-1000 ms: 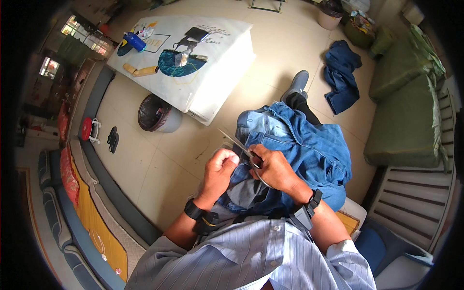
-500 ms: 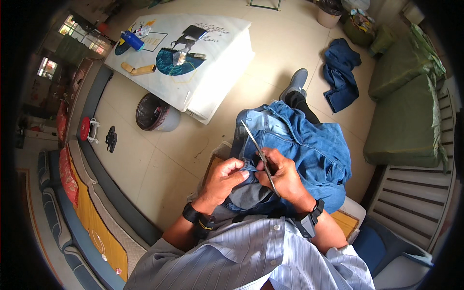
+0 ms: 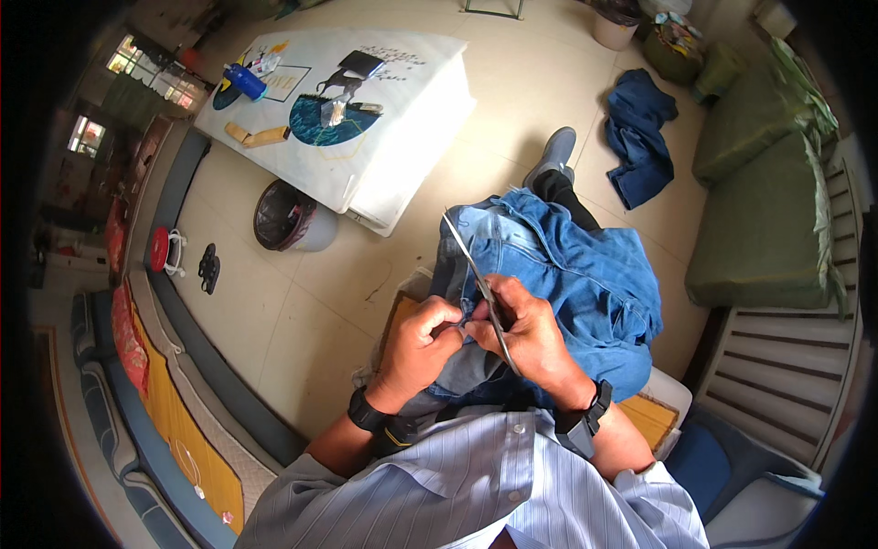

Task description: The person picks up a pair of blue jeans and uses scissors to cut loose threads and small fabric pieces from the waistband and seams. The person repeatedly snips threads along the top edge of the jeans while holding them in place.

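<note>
Blue denim jeans (image 3: 594, 284) lie bunched across my lap, with a paler, frayed part at the far end. My left hand (image 3: 416, 352) is closed, thumb and forefinger pinching a small fold of the denim. Close against it, my right hand (image 3: 535, 339) grips a long, thin grey metal tool (image 3: 462, 242). Its pointed tip slants up and left over the cloth, and its other end passes down below my fingers; I cannot make out what kind of tool it is. The fingertips of my right hand meet the same fold, and part of the fold is hidden between the hands.
Ahead to the left stands a table (image 3: 412, 146) with a blue bottle (image 3: 245, 82) on its white cover. Beside it is a waste bin (image 3: 315, 229). More dark jeans (image 3: 640, 142) lie on the floor. Green cushions (image 3: 764, 233) rest on a slatted bench (image 3: 777, 366) at right.
Both hands have drawn closer together at the fold, the left fingers curling in more. The metal tool's tip has swung slightly up and left.
</note>
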Motion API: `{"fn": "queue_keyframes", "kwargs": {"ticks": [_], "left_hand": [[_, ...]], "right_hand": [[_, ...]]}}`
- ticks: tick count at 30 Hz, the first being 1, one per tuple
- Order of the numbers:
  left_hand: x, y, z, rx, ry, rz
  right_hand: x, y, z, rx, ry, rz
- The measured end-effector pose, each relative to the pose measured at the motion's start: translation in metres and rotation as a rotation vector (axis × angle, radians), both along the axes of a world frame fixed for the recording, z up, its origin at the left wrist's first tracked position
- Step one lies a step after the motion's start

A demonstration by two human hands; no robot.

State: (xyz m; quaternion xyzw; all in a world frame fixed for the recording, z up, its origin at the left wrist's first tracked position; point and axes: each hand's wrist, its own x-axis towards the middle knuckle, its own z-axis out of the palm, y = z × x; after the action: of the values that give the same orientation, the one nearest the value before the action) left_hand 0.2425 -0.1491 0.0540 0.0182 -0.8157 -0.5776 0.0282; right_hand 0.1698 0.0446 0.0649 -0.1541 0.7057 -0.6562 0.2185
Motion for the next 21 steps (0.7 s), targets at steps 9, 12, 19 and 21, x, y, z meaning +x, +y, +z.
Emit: {"fn": "queue_keyframes", "kwargs": {"ticks": [9,12,19,21], "left_hand": [[0.005,0.001,0.014,0.362,-0.299,-0.031],[0.005,0.0,0.024,0.475,-0.366,-0.048],[0.004,0.004,0.021,0.348,-0.278,-0.104],[0.005,0.005,0.018,0.356,-0.208,-0.124]], "right_hand": [[-0.005,0.007,0.003,-0.176,-0.259,0.053],[-0.007,0.011,0.01,-0.212,-0.335,0.069],[-0.01,0.019,0.009,-0.235,-0.474,0.057],[-0.009,0.02,0.005,-0.3,-0.49,0.053]]}}
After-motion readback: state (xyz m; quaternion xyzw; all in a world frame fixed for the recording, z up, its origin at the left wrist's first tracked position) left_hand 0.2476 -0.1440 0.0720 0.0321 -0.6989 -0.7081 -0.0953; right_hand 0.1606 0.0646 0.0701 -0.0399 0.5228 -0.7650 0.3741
